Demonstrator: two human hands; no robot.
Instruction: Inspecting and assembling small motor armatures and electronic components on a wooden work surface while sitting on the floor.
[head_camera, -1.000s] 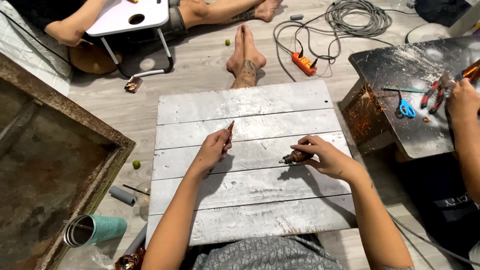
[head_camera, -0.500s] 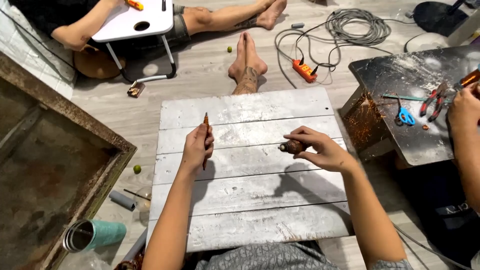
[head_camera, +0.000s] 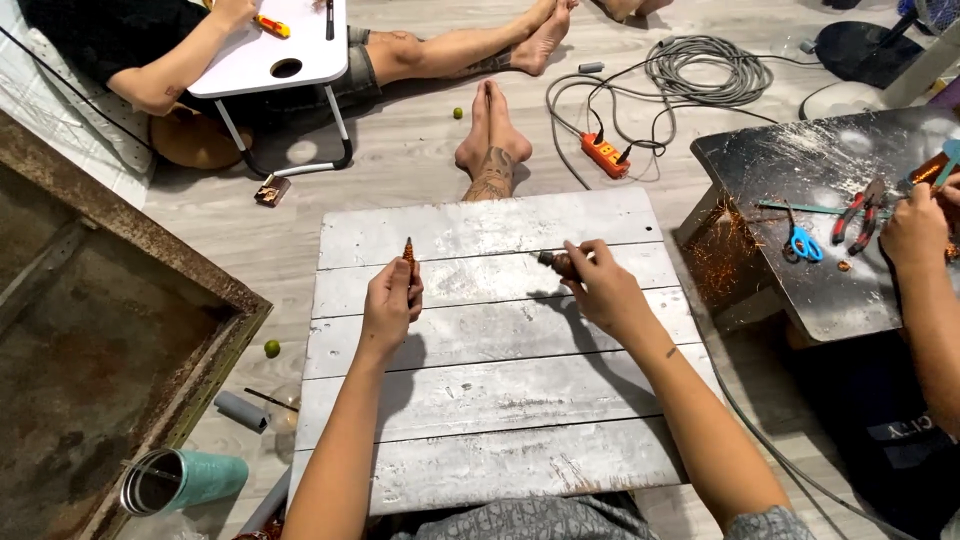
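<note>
A whitewashed plank tabletop (head_camera: 500, 380) is sitting low on the wood floor. The left hand (head_camera: 390, 305) is pinching an upright copper spike (head_camera: 408, 250); the right hand (head_camera: 600, 290) is gripping a dark stub (head_camera: 552, 263) at 1 o'clock. Both are hovering apart above the planks. Judging by the fingertip grips, either piece could be slipping free and rolling off. Scissors (head_camera: 800, 240) are lying at 3 o'clock.

Bare forearms, grey short sleeves, grey patterned clothing below.
</note>
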